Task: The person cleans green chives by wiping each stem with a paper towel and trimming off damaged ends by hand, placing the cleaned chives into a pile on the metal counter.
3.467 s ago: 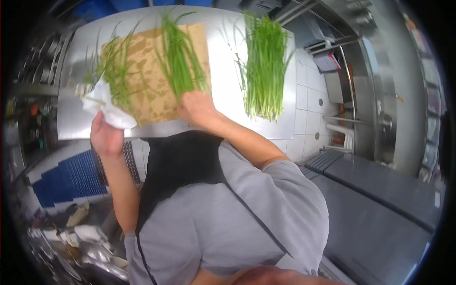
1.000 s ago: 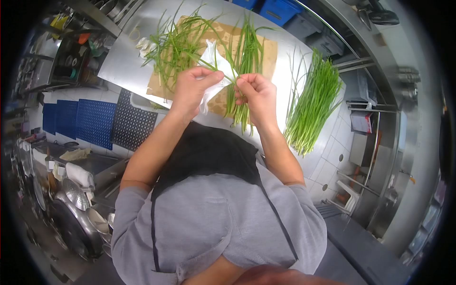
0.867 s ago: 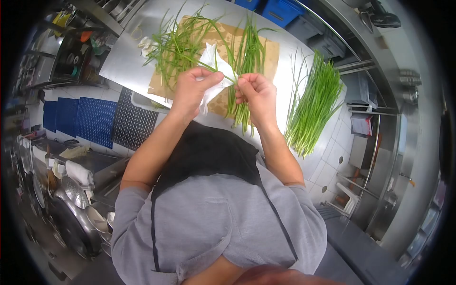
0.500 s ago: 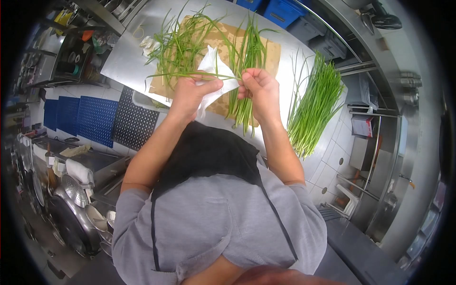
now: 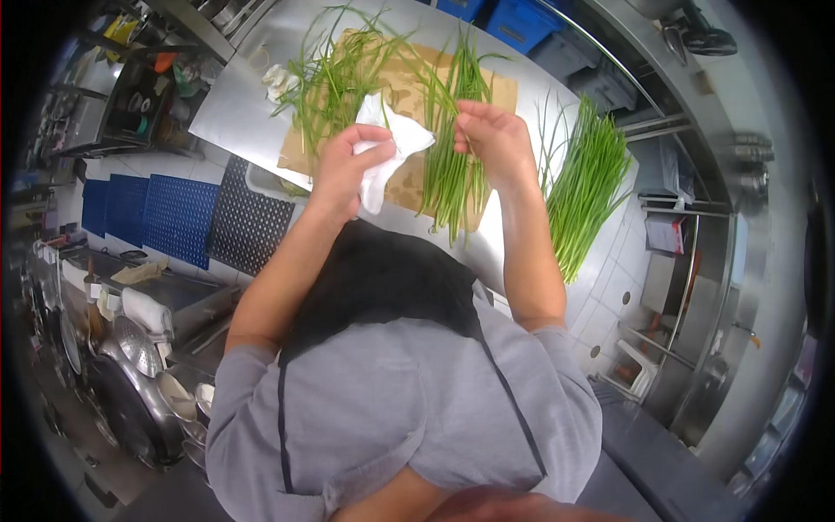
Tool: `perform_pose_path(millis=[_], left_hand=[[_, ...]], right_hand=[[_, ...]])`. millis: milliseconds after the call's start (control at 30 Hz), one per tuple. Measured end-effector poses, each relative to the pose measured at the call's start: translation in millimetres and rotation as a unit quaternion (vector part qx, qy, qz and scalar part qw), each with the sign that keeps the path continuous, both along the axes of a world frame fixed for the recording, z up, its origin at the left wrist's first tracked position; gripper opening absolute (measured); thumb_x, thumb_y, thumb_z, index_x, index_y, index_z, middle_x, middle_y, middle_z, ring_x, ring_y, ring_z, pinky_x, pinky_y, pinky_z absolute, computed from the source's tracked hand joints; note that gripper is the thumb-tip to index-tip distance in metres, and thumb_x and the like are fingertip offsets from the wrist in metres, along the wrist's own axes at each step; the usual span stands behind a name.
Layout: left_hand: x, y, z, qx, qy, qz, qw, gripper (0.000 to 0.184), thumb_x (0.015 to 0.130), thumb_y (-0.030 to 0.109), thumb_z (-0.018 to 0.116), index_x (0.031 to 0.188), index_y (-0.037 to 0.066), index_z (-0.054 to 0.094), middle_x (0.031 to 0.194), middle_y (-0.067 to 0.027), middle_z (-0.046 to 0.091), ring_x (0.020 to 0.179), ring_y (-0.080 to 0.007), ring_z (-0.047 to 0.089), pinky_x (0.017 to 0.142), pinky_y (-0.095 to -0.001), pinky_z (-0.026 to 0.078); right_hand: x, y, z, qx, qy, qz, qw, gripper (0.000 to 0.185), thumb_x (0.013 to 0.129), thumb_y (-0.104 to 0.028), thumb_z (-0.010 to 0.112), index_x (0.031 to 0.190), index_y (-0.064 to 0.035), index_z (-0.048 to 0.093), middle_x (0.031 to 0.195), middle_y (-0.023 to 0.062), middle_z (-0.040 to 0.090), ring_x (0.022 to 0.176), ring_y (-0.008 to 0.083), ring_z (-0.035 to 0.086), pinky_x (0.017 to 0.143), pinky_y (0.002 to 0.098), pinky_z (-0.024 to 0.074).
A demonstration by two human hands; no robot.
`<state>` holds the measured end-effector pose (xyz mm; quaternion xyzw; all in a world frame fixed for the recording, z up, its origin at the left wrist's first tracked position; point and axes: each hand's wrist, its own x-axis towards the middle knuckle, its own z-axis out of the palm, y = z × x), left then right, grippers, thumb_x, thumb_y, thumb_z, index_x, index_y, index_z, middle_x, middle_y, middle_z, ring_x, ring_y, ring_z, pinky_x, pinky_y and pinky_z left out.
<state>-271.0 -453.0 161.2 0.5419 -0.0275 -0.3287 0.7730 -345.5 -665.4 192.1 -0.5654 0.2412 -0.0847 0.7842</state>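
Observation:
My left hand (image 5: 346, 172) is closed round a crumpled white cloth or paper towel (image 5: 398, 143), which hangs out past the fingertips. My right hand (image 5: 496, 143) has its thumb and fingers pinched together over the bunch of green chives (image 5: 452, 178); whatever is in the pinch is too small to make out. Under both hands lies brown paper or cardboard (image 5: 407, 191) with damp spots. A looser, tangled heap of chives (image 5: 330, 87) covers its left part. To the right rests a large, neatly aligned bundle of chives (image 5: 587, 191).
The steel table (image 5: 239, 113) carries all the greens. A small crumpled white wad (image 5: 278, 83) sits at its left. Blue bins (image 5: 522, 24) stand beyond the far edge. Pans and a colander (image 5: 135, 348) are at the lower left, by a steel counter.
My hands have moved apart, the right one to the right. The long chive blade stretched between them no longer shows there. The white cloth stays in my left hand.

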Motion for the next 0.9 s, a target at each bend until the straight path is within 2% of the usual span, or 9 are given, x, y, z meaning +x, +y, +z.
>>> perform_pose_path(millis=[100, 200, 300, 400, 500, 700, 800, 900], left_hand=[[1.8, 8.1, -9.7, -0.053, 0.006, 0.026, 0.998, 0.040, 0.082, -0.007, 0.066, 0.119, 0.002, 0.056, 0.108, -0.0107, 0.064, 0.095, -0.0162, 0.063, 0.085, -0.0292, 0.052], [-1.7, 5.9, -1.9, -0.102, -0.025, 0.085, 0.991, 0.053, 0.081, -0.011, 0.062, 0.130, 0.002, 0.048, 0.115, -0.0123, 0.061, 0.102, -0.0184, 0.062, 0.088, -0.0315, 0.052], [-5.4, 1.8, -2.4, -0.072, -0.008, 0.126, 0.989, 0.059, 0.081, -0.012, 0.059, 0.136, 0.002, 0.043, 0.119, -0.0127, 0.059, 0.106, -0.0199, 0.061, 0.090, -0.0336, 0.052], [4.1, 4.4, -19.4, -0.071, 0.043, 0.043, 0.996, 0.056, 0.084, -0.009, 0.057, 0.136, 0.002, 0.039, 0.120, -0.0128, 0.059, 0.101, -0.0206, 0.062, 0.087, -0.0341, 0.053], [0.7, 2.6, -18.5, -0.106, 0.084, 0.033, 0.990, 0.050, 0.088, -0.004, 0.054, 0.134, 0.002, 0.036, 0.118, -0.0134, 0.058, 0.096, -0.0217, 0.063, 0.079, -0.0361, 0.054], [-13.4, -2.0, 1.6, -0.125, 0.113, 0.100, 0.981, 0.040, 0.092, 0.001, 0.049, 0.130, 0.002, 0.036, 0.113, -0.0142, 0.058, 0.091, -0.0247, 0.062, 0.069, -0.0380, 0.054], [-18.2, -3.8, 8.5, -0.137, 0.118, 0.116, 0.977, 0.038, 0.093, 0.005, 0.048, 0.130, 0.001, 0.038, 0.116, -0.0155, 0.057, 0.092, -0.0264, 0.062, 0.073, -0.0417, 0.053], [-11.3, 6.8, -8.0, -0.207, 0.173, -0.010, 0.963, 0.038, 0.095, 0.009, 0.047, 0.131, 0.000, 0.041, 0.121, -0.0162, 0.056, 0.098, -0.0275, 0.061, 0.083, -0.0457, 0.051]], right_hand=[[-3.0, -1.0, -4.1, 0.022, 0.007, -0.005, 1.000, 0.018, 0.090, -0.004, 0.062, 0.105, 0.0055, 0.061, 0.083, 0.0084, 0.065, 0.069, 0.0151, 0.061, 0.061, 0.0279, 0.0520], [-3.4, 10.0, 8.1, 0.043, -0.015, -0.023, 0.999, 0.014, 0.089, -0.004, 0.062, 0.101, 0.0044, 0.060, 0.082, 0.0094, 0.065, 0.068, 0.0157, 0.062, 0.061, 0.0278, 0.0520], [-1.4, 34.1, 21.7, 0.049, -0.025, -0.014, 0.998, 0.011, 0.088, -0.004, 0.063, 0.097, 0.0030, 0.059, 0.082, 0.0101, 0.065, 0.068, 0.0161, 0.063, 0.060, 0.0274, 0.0521], [3.9, 61.8, 4.9, 0.087, -0.040, 0.010, 0.995, 0.013, 0.084, -0.002, 0.065, 0.094, 0.0042, 0.059, 0.076, 0.0101, 0.067, 0.060, 0.0157, 0.064, 0.054, 0.0282, 0.0539], [7.5, 78.0, -17.5, 0.062, 0.012, 0.057, 0.996, 0.014, 0.084, -0.003, 0.063, 0.096, 0.0041, 0.058, 0.079, 0.0114, 0.067, 0.060, 0.0160, 0.062, 0.054, 0.0277, 0.0520], [6.8, 79.3, -23.4, 0.019, 0.026, 0.049, 0.998, 0.017, 0.082, -0.002, 0.065, 0.095, 0.0054, 0.060, 0.075, 0.0103, 0.067, 0.059, 0.0143, 0.062, 0.054, 0.0260, 0.0509], [6.8, 79.6, -23.0, 0.005, 0.019, 0.049, 0.999, 0.015, 0.080, 0.001, 0.065, 0.092, 0.0079, 0.060, 0.072, 0.0109, 0.066, 0.055, 0.0131, 0.060, 0.050, 0.0260, 0.0483], [7.3, 80.0, -22.3, 0.003, 0.013, 0.045, 0.999, 0.013, 0.078, 0.003, 0.064, 0.089, 0.0088, 0.060, 0.069, 0.0109, 0.065, 0.053, 0.0124, 0.059, 0.048, 0.0263, 0.0471]])
